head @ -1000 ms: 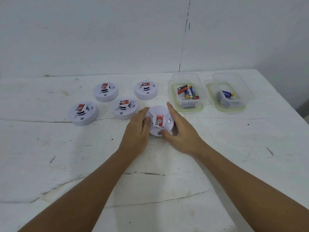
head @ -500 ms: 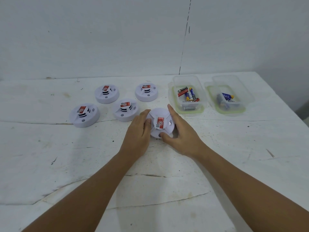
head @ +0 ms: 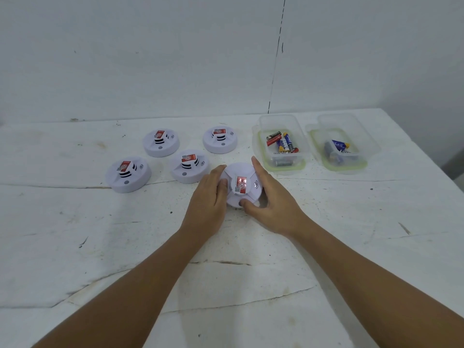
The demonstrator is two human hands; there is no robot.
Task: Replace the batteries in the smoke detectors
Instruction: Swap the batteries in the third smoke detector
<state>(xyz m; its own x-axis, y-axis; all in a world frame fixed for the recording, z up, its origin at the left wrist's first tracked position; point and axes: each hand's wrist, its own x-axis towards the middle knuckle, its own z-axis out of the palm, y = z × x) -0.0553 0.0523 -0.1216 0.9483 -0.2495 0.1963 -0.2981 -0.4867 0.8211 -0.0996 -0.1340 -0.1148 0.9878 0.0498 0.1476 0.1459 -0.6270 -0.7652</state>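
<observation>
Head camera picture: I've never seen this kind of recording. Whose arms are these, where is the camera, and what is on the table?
The camera sits on a person's head, looking down at their own bare arms. The left hand and right hand grip one white smoke detector from either side on the white table. Four more smoke detectors lie behind and to its left. To the right stand two clear plastic containers: one holding assorted batteries, the other holding fewer.

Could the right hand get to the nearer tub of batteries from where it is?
Probably yes. The right hand holds the detector, and the tub sits just beyond its fingertips, lid off, with bare table between. It would have to let go first.
</observation>
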